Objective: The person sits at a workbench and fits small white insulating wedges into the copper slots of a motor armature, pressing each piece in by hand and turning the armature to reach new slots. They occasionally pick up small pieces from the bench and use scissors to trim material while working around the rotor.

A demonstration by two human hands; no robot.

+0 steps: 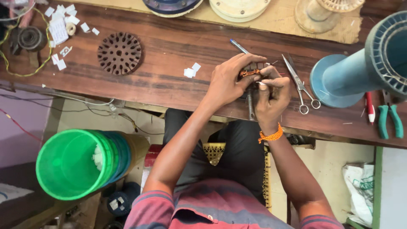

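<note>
Nearest the camera, a stack of green plastic buckets [74, 163] lies at 8 o'clock, below the bench edge, with a white sack [360, 193] at 4 o'clock on the floor.

Both forearms rise toward the wooden workbench [169, 76]. The left hand [227, 82] and the right hand [271, 95] meet just right of centre, at about 1 o'clock from the frame's middle. Between them sits a small slotted motor core with copper winding [251, 72], resting at the near part of the bench. The left hand's fingers are curled over the core from its 9 o'clock side, grasping it. The right hand's fingers are pinched together at the core's 4 o'clock edge; what they pinch is too small to tell. An orange thread band [270, 135] circles the right wrist.

Judgement for good practice: hold the core steady with the left hand, keep it flat against the bench, and work with the right fingertips close to the slots so fine wire does not kink.

Just beside the right hand at 3 o'clock lie scissors [302, 87]. A blue pen [238, 46] lies at 11 o'clock of the core. Farther right stand a teal spool [352, 78] and green-handled pliers [390, 121]. At 10 o'clock lies a round slotted lamination disc [119, 53], with white paper scraps [63, 21] beyond.
</note>
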